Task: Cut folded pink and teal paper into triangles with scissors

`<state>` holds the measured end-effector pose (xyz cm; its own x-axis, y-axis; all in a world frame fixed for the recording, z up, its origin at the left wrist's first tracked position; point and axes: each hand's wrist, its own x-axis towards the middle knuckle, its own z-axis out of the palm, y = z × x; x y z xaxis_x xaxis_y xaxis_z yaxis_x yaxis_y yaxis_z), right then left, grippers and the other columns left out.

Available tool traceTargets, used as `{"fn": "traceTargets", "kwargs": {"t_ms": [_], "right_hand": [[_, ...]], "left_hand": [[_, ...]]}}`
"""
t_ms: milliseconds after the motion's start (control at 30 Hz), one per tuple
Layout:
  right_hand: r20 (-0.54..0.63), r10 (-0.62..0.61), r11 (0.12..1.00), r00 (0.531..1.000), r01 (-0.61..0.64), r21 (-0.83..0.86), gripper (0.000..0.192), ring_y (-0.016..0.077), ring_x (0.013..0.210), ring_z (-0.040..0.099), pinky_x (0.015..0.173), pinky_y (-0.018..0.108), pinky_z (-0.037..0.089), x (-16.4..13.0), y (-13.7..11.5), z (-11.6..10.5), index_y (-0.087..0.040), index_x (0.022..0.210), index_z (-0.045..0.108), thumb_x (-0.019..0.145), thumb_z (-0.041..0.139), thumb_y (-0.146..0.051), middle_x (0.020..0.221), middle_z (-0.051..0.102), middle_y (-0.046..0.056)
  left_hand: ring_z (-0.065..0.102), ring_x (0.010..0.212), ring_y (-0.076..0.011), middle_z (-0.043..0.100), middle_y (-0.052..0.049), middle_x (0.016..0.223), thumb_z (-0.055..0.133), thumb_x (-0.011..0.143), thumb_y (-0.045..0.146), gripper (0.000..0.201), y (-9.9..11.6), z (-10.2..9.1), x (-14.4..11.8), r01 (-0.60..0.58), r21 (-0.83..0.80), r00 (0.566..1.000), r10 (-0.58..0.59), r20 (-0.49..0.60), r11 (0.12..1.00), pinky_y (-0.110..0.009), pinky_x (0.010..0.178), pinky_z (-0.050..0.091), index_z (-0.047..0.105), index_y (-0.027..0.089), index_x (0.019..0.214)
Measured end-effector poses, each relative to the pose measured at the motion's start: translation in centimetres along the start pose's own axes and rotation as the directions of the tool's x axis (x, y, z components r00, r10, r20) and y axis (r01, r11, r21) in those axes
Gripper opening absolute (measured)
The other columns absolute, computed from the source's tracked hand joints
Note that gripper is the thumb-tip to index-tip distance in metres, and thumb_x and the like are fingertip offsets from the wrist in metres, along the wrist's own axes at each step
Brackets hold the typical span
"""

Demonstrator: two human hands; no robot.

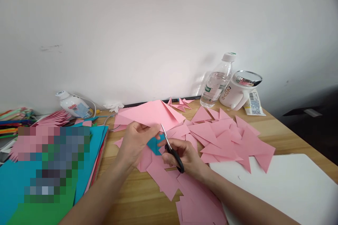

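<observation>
My left hand is closed on the lower edge of a large folded sheet of pink paper, thumb on top. In my right hand is a pair of scissors with black handles. The metal blades point up and left and touch the sheet's edge beside my left thumb; whether the edge lies between them I cannot tell. Below my hands lie pink paper pieces and a small blue piece, partly hidden by my fingers.
Pink paper triangles spread over the right of the wooden table, beside a white board. A water bottle and a lidded white mug stand at the wall. Coloured sheets and a white bottle are left.
</observation>
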<state>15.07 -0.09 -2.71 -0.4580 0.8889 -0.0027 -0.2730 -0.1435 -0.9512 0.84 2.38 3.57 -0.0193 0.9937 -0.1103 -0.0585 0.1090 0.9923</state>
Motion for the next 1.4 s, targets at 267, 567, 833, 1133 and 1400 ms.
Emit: {"fn": "traceTargets", "kwargs": {"t_ms": [267, 567, 833, 1133, 1400], "right_hand": [[0.035, 0.006, 1.0, 0.999, -0.005, -0.023, 0.037, 0.009, 0.056, 0.044, 0.051, 0.023, 0.043, 0.02, -0.01, -0.04, -0.015, 0.091, 0.061, 0.062, 0.073, -0.035, 0.061, 0.049, -0.003], [0.048, -0.027, 0.996, 0.998, 0.031, -0.088, 0.043, 0.0151, 0.068, 0.052, 0.059, 0.027, 0.046, -0.02, -0.17, -0.25, -0.018, 0.098, 0.059, 0.064, 0.07, -0.042, 0.067, 0.055, 0.0], [0.04, -0.027, 0.993, 0.999, 0.031, -0.112, 0.04, 0.0152, 0.068, 0.051, 0.06, 0.028, 0.045, -0.06, -0.21, -0.26, -0.018, 0.096, 0.061, 0.064, 0.071, -0.04, 0.07, 0.055, 0.001], [0.001, 0.005, 0.998, 1.0, -0.005, -0.06, 0.036, 0.0094, 0.057, 0.042, 0.053, 0.024, 0.038, 0.04, 0.13, -0.08, -0.015, 0.092, 0.061, 0.065, 0.07, -0.037, 0.066, 0.048, -0.001], [-0.021, 0.04, 0.997, 0.999, -0.041, -0.066, 0.04, 0.0104, 0.057, 0.045, 0.054, 0.024, 0.044, -0.03, -0.21, 0.07, -0.016, 0.089, 0.062, 0.06, 0.073, -0.041, 0.064, 0.049, -0.002]], "left_hand": [[0.054, 0.052, -0.0113, 0.06, 0.001, 0.052, 0.071, 0.059, 0.023, 0.013, -0.22, -0.53, 0.31, -0.023, -0.005, 0.994, 0.022, -0.11, 1.0, -0.023, 0.053, 0.045, 0.062, 0.013, 0.058], [0.06, 0.056, -0.0157, 0.065, -0.003, 0.058, 0.067, 0.063, 0.023, 0.01, -0.25, -0.51, 0.07, -0.042, 0.137, 0.997, 0.05, -0.056, 0.99, -0.025, 0.054, 0.048, 0.064, 0.013, 0.062], [0.061, 0.057, -0.0163, 0.066, -0.003, 0.057, 0.068, 0.061, 0.023, 0.011, 0.0, -0.44, -0.06, -0.011, 0.136, 0.999, 0.018, -0.05, 0.991, -0.025, 0.056, 0.048, 0.065, 0.012, 0.06], [0.06, 0.058, -0.0164, 0.066, -0.004, 0.058, 0.069, 0.06, 0.026, 0.014, -0.02, -0.45, -0.09, 0.007, 0.132, 0.999, 0.0, -0.052, 0.991, -0.026, 0.057, 0.047, 0.065, 0.012, 0.062], [0.06, 0.056, -0.0159, 0.065, -0.004, 0.057, 0.068, 0.06, 0.026, 0.014, -0.12, -0.22, -0.16, 0.028, 0.076, 0.998, -0.024, -0.059, 0.997, -0.025, 0.056, 0.046, 0.065, 0.012, 0.063]]}}
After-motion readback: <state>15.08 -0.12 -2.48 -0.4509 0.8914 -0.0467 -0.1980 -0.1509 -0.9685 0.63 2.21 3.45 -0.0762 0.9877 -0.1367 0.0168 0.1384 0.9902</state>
